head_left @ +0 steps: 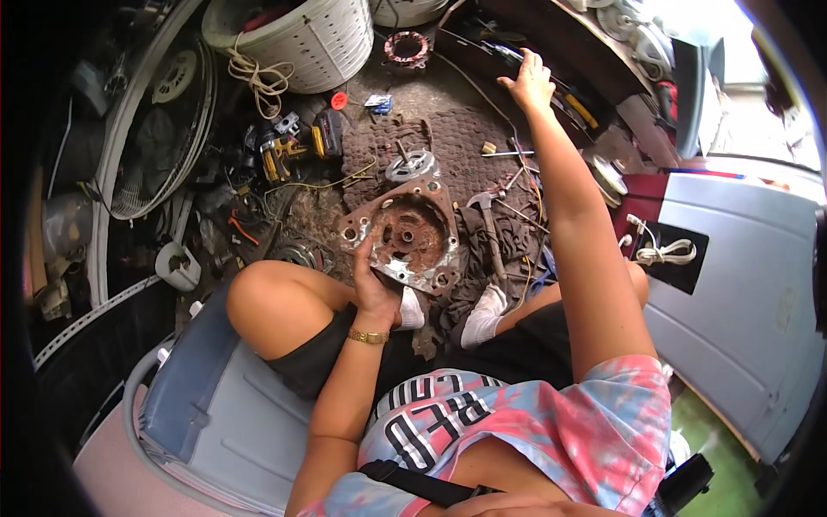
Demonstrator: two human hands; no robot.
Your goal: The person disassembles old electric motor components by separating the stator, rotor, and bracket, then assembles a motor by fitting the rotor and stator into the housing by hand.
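A rusty, roughly triangular metal housing [418, 228] with a round recess faces up in front of me, and my left hand [370, 284] is closed on its lower left edge. Just behind it a silvery round part with a shaft [409, 168] sits on a brown mat [457, 138]. My right hand [530, 82] is stretched out over a long dark box of tools [461, 26], fingers apart, with nothing visible in it. A hammer [491, 237] lies right of the housing, among thin rods and cloth.
At the left stand a fan cage [194, 99], yellow-black drills [280, 159] and scattered wires. At the back are a white perforated basket [306, 43] and a copper-wound ring [405, 47]. A grey appliance panel [732, 284] with a coiled cord is at the right. My bent legs frame the mat.
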